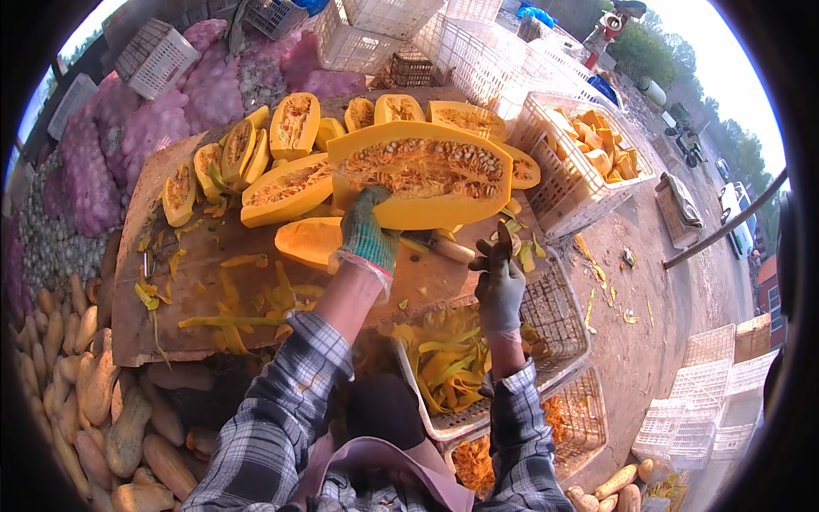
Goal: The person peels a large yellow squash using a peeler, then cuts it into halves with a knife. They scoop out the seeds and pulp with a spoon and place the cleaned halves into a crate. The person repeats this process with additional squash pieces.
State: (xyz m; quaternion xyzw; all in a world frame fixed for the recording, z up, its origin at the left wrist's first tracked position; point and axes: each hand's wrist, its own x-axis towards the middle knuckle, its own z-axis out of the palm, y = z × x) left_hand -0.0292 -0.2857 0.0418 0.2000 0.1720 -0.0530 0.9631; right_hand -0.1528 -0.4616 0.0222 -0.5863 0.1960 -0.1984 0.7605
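My left hand [369,232], in a green-coated work glove, grips the lower edge of a large peeled squash half [422,176]. Its cut face shows seeds and orange fibres. My right hand [500,281], in a grey glove with dark fingertips, is raised to the right of the squash with fingers apart and holds nothing. Between my hands, a wooden-handled knife [451,248] lies on the wooden board [211,307], its blade partly hidden. More peeled squash halves [294,127] rest along the board's far side, and a peeled piece [310,241] lies beside my left hand.
Peel strips fill a plastic crate [445,432] below my right hand; another crate [592,409] holds orange pulp. A crate of cut squash [563,198] stands at the board's right. Unpeeled squashes [128,429] are heaped lower left. Pink net sacks [89,166] and stacked crates [358,45] lie beyond.
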